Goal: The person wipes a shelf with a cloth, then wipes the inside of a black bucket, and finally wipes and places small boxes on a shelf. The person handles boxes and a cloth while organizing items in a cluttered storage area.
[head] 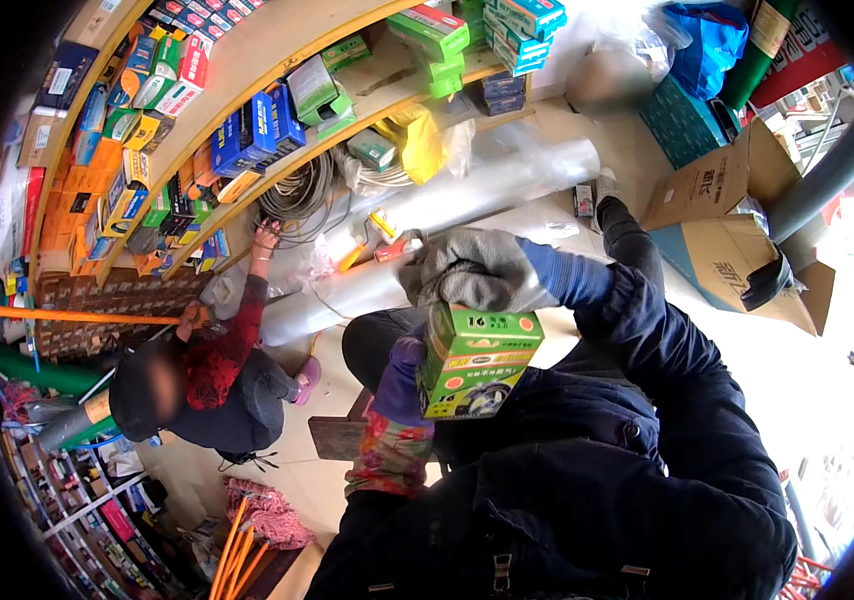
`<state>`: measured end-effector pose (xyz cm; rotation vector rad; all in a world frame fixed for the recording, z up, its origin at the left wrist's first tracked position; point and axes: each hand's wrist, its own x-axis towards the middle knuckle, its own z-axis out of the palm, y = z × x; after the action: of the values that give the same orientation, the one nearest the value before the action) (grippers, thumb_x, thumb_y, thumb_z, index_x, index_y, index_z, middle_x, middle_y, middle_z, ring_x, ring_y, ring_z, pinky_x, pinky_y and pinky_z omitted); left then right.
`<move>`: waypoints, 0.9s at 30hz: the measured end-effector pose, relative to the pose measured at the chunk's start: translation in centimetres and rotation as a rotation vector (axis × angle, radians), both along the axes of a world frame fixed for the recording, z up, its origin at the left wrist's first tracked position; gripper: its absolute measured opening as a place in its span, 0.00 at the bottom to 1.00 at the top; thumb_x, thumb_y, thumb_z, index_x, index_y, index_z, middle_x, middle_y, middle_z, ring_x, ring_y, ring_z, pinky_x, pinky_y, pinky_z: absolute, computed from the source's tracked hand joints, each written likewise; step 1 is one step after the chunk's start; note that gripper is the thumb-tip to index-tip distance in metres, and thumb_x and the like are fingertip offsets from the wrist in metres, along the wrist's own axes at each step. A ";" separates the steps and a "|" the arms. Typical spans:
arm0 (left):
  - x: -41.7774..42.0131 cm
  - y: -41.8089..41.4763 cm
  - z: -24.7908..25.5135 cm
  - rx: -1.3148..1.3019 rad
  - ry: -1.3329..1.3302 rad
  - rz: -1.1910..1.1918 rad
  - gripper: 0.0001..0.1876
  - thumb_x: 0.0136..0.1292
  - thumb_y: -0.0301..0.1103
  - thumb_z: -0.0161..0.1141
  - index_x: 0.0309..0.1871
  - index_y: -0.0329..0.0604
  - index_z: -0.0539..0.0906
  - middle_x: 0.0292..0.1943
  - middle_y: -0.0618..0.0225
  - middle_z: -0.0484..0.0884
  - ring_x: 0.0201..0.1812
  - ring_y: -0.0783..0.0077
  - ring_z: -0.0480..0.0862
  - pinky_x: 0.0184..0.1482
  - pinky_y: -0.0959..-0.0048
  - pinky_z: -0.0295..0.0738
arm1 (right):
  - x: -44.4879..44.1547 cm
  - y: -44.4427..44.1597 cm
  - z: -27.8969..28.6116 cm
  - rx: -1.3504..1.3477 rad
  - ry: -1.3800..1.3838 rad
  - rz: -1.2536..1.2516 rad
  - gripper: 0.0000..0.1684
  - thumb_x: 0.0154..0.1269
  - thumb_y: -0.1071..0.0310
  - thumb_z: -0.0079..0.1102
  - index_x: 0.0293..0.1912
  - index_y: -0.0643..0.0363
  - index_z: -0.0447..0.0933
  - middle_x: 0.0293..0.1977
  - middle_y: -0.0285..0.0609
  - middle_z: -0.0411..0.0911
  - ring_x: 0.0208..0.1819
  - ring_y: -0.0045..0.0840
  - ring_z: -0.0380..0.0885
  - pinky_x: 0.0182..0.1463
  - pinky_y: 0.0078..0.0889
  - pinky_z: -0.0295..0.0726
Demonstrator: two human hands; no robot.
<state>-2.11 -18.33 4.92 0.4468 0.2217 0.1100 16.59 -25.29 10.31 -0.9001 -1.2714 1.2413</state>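
Note:
A green-and-yellow printed cardboard box [479,360] is held up in front of my chest. My right hand [472,266], in a grey work glove with a blue cuff, lies over the top end of the box, its fingers curled. Along the left side of the box is my left hand [401,382], in a purple glove with a floral sleeve cover below it; its fingers are mostly hidden by the box. Behind my right glove, a pale box or flap [560,337] shows beside the green box. A red-and-white small box [397,250] lies beyond my right hand.
Shelves [262,45] with many small boxes curve across the upper left. A person [224,360] crouches at left, one hand near coiled cable [296,187]. Large plastic-wrapped rolls [472,187] lie on the floor. Open cartons [727,255] stand right; orange-handled mops [243,547] lower left.

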 end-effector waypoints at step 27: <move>-2.7 1.0 2.3 0.146 -0.024 -0.023 0.50 0.43 0.37 0.75 0.70 0.37 0.59 0.65 0.55 0.69 0.64 0.61 0.73 0.65 0.63 0.68 | 1.9 -3.5 3.4 0.256 -0.357 -0.233 0.19 0.68 0.63 0.58 0.53 0.65 0.73 0.50 0.50 0.77 0.47 0.38 0.79 0.51 0.37 0.79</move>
<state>-4.77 -17.31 7.19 0.5926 0.1859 0.1096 18.52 -28.79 13.76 -1.0761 -1.5160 0.7347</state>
